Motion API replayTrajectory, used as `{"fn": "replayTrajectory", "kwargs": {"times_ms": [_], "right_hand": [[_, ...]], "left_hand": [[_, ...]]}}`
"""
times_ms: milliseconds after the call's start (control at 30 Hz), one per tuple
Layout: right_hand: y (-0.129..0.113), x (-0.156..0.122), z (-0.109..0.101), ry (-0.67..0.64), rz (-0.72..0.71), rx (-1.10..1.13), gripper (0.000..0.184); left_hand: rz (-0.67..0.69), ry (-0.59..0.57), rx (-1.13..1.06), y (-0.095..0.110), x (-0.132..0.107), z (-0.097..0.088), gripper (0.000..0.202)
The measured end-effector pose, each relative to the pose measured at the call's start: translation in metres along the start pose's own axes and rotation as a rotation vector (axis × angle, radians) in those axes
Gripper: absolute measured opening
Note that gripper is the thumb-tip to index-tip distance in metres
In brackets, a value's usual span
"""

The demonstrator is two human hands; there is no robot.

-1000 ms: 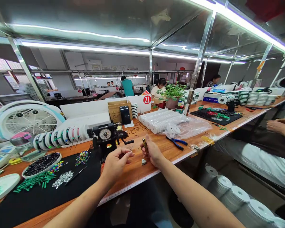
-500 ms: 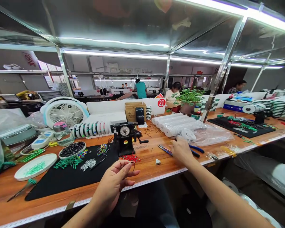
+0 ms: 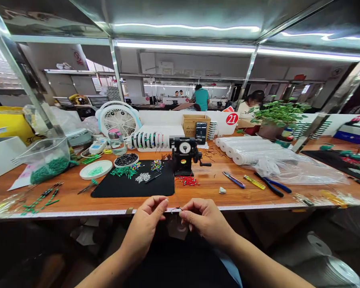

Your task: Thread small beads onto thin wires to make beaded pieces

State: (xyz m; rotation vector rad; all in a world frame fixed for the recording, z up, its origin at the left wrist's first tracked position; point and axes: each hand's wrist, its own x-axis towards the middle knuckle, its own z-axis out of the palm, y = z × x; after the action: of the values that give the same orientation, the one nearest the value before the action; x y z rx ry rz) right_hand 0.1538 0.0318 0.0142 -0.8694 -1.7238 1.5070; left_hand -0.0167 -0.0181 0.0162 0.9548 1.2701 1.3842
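While raised together, left hand and right hand pinching one dark wire

- thin wire: dark, maybe metal, too small for see the finish;
- bench top: wood, smooth, little glossy;
- mat: black cloth, matt;
- bag: clear plastic, glossy;
- box: brown cardboard, matt;
- shelf underside: polished metal, very shiny

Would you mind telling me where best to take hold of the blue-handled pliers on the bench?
Grip the pliers by their splayed handles from the near bench edge: they fan toward it, while the jaws point toward the clear plastic bag.
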Motion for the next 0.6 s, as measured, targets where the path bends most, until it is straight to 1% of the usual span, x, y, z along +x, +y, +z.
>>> {"fn": "replayTrajectory", "kwargs": {"times_ms": [33,67,133,200,233,300,367,433,500,600], "right_hand": [[0.001,-0.001,0.003,0.034,-0.031,-0.061,0.016],[0.001,-0.003,0.006,0.063,-0.07,-0.131,0.016],[0.004,-0.006,0.013,0.093,-0.166,-0.288,0.016],[0.008,-0.01,0.02,0.082,-0.281,-0.451,0.016],[0.01,-0.011,0.022,0.069,-0.335,-0.524,0.016],[0.014,-0.013,0.026,0.05,-0.399,-0.618,0.017],[0.016,-0.013,0.027,0.037,-0.401,-0.641,0.018],[0.016,-0.013,0.027,0.02,-0.377,-0.612,0.016],[0.015,-0.012,0.026,-0.023,-0.356,-0.556,0.014],[0.014,-0.013,0.026,-0.106,-0.351,-0.469,0.011]], "left_hand": [[0.013,0.043,0.056,-0.003,-0.003,-0.005,0.028],[-0.015,0.044,0.087,-0.005,-0.007,-0.009,0.034],[-0.168,-0.047,0.053,-0.01,-0.014,-0.012,0.043],[-0.306,-0.134,-0.072,-0.014,-0.02,-0.012,0.041],[-0.338,-0.15,-0.153,-0.016,-0.021,-0.011,0.038],[-0.359,-0.142,-0.317,-0.02,-0.02,-0.011,0.03],[-0.352,-0.108,-0.424,-0.022,-0.016,-0.013,0.029],[-0.312,-0.067,-0.439,-0.023,-0.013,-0.015,0.028],[-0.243,-0.043,-0.359,-0.024,-0.012,-0.016,0.028],[-0.105,-0.009,-0.163,-0.025,-0.012,-0.015,0.028]]}}
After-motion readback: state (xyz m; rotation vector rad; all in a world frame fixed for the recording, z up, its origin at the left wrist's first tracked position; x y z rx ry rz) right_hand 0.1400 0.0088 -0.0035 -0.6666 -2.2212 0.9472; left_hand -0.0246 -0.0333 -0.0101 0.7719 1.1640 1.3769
